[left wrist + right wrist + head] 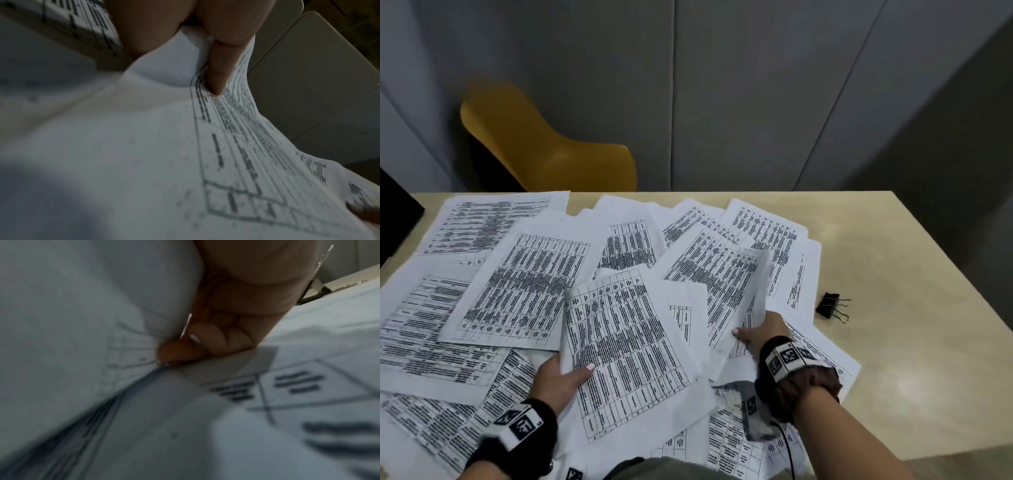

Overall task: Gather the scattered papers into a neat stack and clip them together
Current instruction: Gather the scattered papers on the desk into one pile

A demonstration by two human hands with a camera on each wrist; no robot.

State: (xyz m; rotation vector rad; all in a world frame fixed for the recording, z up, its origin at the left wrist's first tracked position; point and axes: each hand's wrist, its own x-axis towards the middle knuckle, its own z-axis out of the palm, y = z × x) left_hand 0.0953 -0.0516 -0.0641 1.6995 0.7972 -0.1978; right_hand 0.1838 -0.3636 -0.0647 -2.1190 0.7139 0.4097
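While most of the papers (530, 284) lie fanned and overlapping across the table (914, 274), the gathering has only begun: the left hand (561, 380) pinches a printed sheet (619, 346) near its lower left corner, thumb on top and fingers underneath, so the sheet lifts clear of the pile. To the right of that sheet the right hand (760, 334) grips another sheet (751, 294) by its lower edge; in the right wrist view its fingers (207, 337) are curled tight into the paper, which bows up beside them. Further right of the held sheets, well apart from both hands and just beyond the edge of the spread, the binder clip (830, 306) sits on bare table, untouched. To do this step well, I would bring the two held sheets together over the middle of the pile, one laid on the other with their long edges matched, and keep the pinch close to the corners so the paper does not crease. Dragging sheets risks pushing others off the near edge. A yellow chair (541, 144) stands behind the table.
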